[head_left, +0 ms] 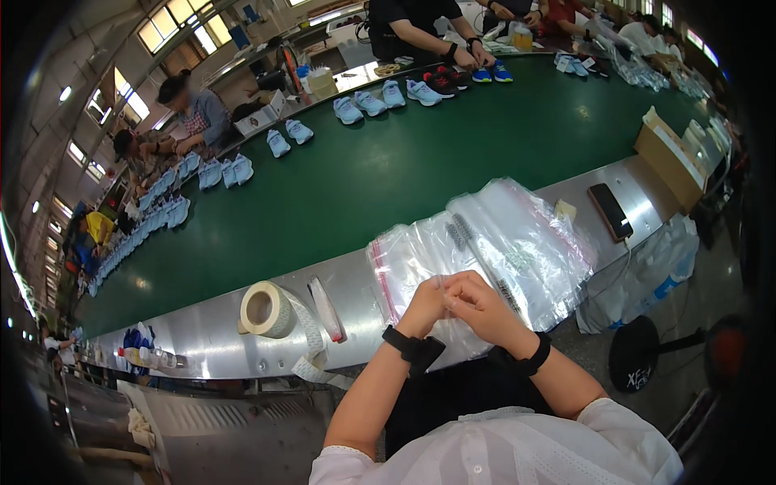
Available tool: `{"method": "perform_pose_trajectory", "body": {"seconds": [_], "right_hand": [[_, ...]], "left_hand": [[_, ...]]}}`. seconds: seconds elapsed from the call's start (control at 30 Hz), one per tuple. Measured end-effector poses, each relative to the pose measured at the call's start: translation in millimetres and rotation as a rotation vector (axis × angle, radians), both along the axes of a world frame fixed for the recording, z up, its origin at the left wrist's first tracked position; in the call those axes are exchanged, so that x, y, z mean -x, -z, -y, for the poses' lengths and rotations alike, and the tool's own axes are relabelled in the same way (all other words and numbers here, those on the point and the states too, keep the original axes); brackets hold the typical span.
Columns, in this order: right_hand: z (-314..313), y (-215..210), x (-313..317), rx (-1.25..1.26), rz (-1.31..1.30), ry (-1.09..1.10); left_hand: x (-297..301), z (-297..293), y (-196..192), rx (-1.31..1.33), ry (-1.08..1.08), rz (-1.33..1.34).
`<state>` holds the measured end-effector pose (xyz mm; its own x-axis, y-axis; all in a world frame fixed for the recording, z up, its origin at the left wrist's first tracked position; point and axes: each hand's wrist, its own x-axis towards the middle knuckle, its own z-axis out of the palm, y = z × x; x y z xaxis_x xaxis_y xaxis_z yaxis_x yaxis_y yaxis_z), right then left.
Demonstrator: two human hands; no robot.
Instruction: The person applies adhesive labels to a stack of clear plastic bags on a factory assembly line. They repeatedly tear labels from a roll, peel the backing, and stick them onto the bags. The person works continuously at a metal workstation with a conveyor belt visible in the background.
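1) Nearest me, my left hand (427, 307) and right hand (481, 307) meet over the near edge of the metal bench (202, 335); the clear plastic bags (517, 234) lie spread beneath and just beyond my fingers
2) My fingers are bent, their tips drawn together; I cannot tell whether they pinch anything thin, or whether they touch the bags
3) To my left, a label roll (280, 314) lies on its side, its loose strip trailing over the bench's near edge, with a slim white-and-red tool (326, 309) just beside it
4) To my right, a dark phone (609, 212) lies near the bench's near edge
5) Past the phone, a cardboard box (671, 158) sits on the bench; I cannot make out its contents
6) Beyond the bench's far edge runs the green belt (347, 194), pale blue shoes (369, 103) along its far edge
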<state>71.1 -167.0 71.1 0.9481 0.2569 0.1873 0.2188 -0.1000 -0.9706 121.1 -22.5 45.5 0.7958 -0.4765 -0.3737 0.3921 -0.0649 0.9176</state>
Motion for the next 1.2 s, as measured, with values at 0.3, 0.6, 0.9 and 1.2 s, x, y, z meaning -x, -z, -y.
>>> {"method": "perform_pose_trajectory", "body": {"seconds": [0.3, 0.6, 0.9, 1.2], "right_hand": [[-14.1, 18.0, 52.6, 0.708, 0.535, -0.015], [-23.4, 18.7, 9.2, 0.001, -0.148, 0.174], [139.9, 26.6, 9.1, -0.007, -0.152, 0.839], [145.0, 25.2, 36.2, 0.174, 0.482, 0.964]], "left_hand": [[56.6, -72.1, -11.4, 0.602, -0.175, -0.448], [123.6, -94.7, 20.4, 0.385, -0.371, -0.175], [224.0, -194.0, 108.2, 0.134, -1.221, -0.225], [183.3, -164.4, 124.7, -0.530, -0.946, 0.388]]}}
